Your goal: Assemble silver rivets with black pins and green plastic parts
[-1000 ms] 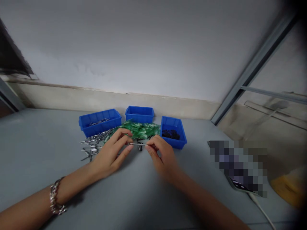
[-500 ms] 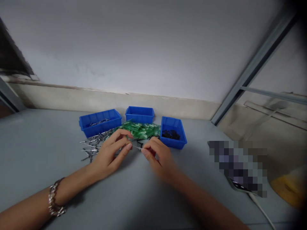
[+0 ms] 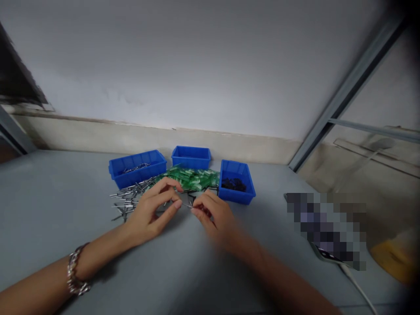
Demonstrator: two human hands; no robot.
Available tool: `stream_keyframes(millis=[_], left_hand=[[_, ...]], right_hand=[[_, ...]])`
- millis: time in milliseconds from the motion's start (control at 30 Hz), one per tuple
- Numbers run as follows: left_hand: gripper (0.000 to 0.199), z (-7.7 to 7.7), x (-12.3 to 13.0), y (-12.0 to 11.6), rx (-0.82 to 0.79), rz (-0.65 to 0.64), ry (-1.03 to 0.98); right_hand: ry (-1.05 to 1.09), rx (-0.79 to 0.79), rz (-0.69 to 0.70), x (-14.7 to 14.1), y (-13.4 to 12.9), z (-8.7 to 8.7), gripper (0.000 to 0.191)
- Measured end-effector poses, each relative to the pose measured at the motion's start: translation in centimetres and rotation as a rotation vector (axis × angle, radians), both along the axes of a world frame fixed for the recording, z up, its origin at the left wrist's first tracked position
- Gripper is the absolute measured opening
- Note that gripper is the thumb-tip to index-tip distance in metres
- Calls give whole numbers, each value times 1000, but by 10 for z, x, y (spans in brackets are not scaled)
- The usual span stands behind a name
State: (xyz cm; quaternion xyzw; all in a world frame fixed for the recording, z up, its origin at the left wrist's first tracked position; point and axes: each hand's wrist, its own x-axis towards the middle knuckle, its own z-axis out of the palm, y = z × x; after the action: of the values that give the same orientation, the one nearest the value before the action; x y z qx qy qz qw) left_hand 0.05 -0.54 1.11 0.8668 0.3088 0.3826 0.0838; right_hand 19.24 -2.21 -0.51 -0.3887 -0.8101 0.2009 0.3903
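A thin metal piece [image 3: 187, 204] spans the short gap between my two hands. My left hand [image 3: 154, 210] pinches its left end between thumb and forefinger. At the other end, the fingertips of my right hand [image 3: 215, 214] are closed on the same piece. Just beyond the hands lies a heap of green translucent pieces [image 3: 193, 177]. Loose metal rods [image 3: 126, 199] are scattered behind and to the left of my left hand. The fingers partly hide the thin piece.
A left blue bin [image 3: 138, 177] holds metal parts, a middle blue bin [image 3: 190, 163] stands behind the green heap, and a right blue bin [image 3: 236, 197] contains black parts. A phone [image 3: 328, 256] with a white cable lies at the right.
My right hand has shifted very slightly at the fingertips, and the thin piece's right end is a little lower. My left hand is almost unmoved.
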Motion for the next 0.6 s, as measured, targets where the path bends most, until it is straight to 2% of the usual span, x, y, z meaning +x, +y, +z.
stream_keyframes(millis=[100, 200, 300, 467, 600], left_hand=[[15, 0, 1, 0, 14, 7, 21], [18, 0, 2, -1, -49, -6, 71], [17, -1, 3, -2, -85, -12, 76], [9, -3, 3, -1, -8, 17, 40], [8, -2, 3, -1, 18, 12, 30]], right_hand=[[11, 16, -3, 0, 0, 0, 12], [73, 41, -51, 1, 0, 3, 13], [108, -7, -92, 1, 0, 4, 15], [71, -24, -100, 0, 2, 2, 26], [111, -59, -95, 0, 2, 5, 26]])
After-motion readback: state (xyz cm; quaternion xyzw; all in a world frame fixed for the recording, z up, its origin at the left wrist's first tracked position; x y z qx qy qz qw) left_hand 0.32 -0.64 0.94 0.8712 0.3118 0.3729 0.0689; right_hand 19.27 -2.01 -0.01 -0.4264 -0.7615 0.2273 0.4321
